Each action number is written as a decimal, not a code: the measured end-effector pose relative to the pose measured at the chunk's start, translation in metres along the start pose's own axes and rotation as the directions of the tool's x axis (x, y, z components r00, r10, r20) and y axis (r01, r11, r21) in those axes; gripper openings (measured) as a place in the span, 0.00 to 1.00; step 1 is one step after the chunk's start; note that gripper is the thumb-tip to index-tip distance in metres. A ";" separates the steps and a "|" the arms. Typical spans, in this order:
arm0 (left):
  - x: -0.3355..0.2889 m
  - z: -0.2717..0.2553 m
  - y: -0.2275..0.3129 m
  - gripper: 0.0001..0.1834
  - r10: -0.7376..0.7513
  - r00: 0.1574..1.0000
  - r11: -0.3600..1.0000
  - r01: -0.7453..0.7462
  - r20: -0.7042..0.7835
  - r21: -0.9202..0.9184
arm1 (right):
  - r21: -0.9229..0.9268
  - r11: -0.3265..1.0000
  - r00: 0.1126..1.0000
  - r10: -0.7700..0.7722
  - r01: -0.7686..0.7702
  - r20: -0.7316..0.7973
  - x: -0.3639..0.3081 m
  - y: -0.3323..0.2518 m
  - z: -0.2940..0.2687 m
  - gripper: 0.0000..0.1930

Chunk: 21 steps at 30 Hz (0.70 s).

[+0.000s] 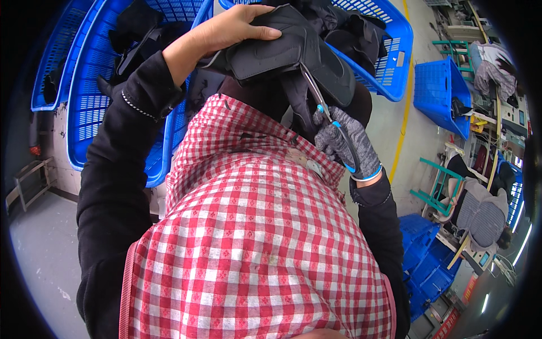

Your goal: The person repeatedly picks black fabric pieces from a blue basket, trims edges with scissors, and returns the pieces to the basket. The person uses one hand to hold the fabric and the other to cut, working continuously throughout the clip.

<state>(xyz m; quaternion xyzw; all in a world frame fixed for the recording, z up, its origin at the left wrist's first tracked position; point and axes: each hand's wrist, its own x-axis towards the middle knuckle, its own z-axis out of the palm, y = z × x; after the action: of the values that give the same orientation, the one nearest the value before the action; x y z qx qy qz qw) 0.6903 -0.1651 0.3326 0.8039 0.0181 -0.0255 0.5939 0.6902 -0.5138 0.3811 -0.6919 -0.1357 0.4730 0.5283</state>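
My left hand (237,27) is bare and closed on the upper left part of a black padded fabric piece (271,53), its thumb lying across the top. The piece has moulded panels and stitched edges, and rests over my lap. In a grey knit glove, my right hand (347,138) grips a pair of scissors (312,86) with blue trim on the handles. The blades point up and away, their tips at the piece's lower edge, beside a hanging black strap (296,101). Whether the blades touch the fabric I cannot tell. A red-and-white checked apron (254,226) covers my front.
Blue plastic baskets (84,107) holding black pieces stand close on my left. Another blue basket (395,70) with black pieces is ahead to the right. Farther right are a blue crate (440,93), green-framed stools (437,189), and people seated at work benches.
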 end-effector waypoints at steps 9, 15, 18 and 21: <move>-0.003 -0.003 -0.035 0.49 0.047 0.999 0.999 -0.047 -0.024 0.024 | -0.242 0.969 0.997 -0.058 0.043 -0.055 0.000 0.002 0.011 0.16; -0.008 -0.006 -0.026 0.50 0.063 0.998 0.996 -0.061 -0.029 0.067 | -0.075 0.993 0.994 -0.097 0.093 -0.049 0.004 0.012 0.012 0.19; -0.008 -0.005 -0.026 0.51 0.050 0.999 0.999 -0.050 -0.018 0.019 | -0.216 0.970 0.991 -0.124 0.113 -0.040 0.008 0.013 0.008 0.17; -0.007 -0.004 -0.027 0.49 0.010 1.000 0.999 -0.009 0.006 -0.044 | -0.369 0.899 0.970 -0.243 0.235 0.024 0.011 0.013 0.002 0.13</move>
<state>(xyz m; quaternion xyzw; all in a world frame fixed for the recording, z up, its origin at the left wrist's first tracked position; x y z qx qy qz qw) 0.6817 -0.1531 0.3086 0.7905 0.0130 -0.0249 0.6118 0.6898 -0.5102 0.3645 -0.7621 -0.3000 0.3628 0.4444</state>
